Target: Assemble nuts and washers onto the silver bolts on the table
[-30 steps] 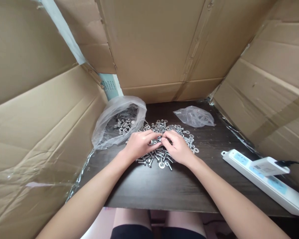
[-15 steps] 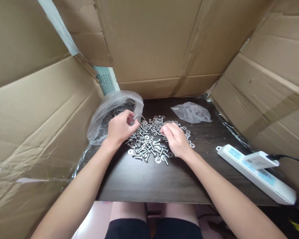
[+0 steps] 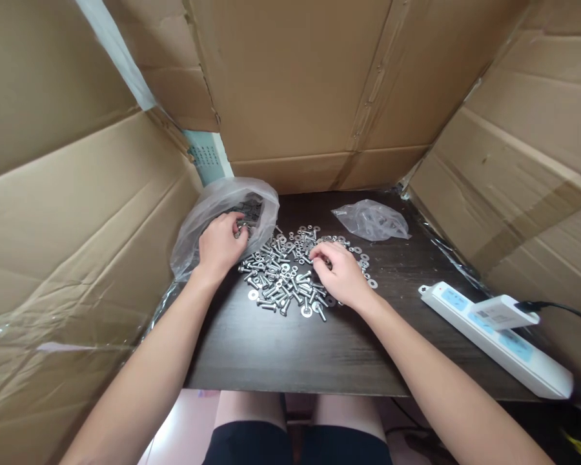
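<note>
Many bolts [image 3: 297, 295] beside curled right fingers [image 3: 320, 250], grip unclear, left fingers [image 3: 229, 221] parted at bag [image 3: 270, 213]

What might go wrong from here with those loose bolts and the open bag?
The left hand is at the open mouth of the thin clear bag, which might snag or fold. Loose bolts and washers lie mixed beside the right hand, so a careless sweep could scatter them.

Bag contents [image 3: 250, 209] pt. hidden, yellow obj. [image 3: 580, 445] blurry
</note>
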`<state>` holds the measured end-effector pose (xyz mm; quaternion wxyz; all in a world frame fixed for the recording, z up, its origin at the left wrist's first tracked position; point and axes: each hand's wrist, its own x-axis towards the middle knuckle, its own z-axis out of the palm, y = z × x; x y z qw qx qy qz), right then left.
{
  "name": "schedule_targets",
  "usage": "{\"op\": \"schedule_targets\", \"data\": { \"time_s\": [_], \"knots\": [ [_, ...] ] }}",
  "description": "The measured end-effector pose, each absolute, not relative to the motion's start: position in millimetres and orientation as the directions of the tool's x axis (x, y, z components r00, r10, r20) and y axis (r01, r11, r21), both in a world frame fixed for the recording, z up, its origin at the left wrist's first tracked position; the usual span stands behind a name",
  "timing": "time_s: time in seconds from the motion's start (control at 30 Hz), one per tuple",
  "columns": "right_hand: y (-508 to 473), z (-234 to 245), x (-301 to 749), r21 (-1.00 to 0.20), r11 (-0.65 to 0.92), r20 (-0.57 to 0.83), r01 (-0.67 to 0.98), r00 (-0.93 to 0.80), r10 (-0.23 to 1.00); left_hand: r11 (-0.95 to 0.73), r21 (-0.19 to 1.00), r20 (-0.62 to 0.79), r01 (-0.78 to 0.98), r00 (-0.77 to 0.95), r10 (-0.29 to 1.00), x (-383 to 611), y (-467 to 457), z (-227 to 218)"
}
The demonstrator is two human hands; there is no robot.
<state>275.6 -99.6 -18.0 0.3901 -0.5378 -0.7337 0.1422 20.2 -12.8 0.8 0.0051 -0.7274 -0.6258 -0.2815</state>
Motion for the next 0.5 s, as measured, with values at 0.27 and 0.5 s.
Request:
{"op": "schedule_targets", "data": {
  "time_s": [0.27,0.5],
  "knots": [
    [-100.2,-23.1,276.4,-0.527,0.398,0.265,0.751,-0.3,0.916,-0.717,0.339,0.576,0.61,0.468,0.67,52.6,-39.6,-4.6],
    [-100.5,-19.8,282.3,-0.497,0.375,0.181,0.783,-0.329,0.927,-0.764,0.323,0.288,0.558,0.711,0.641,60.6,-45.6,-12.1]
  ]
}}
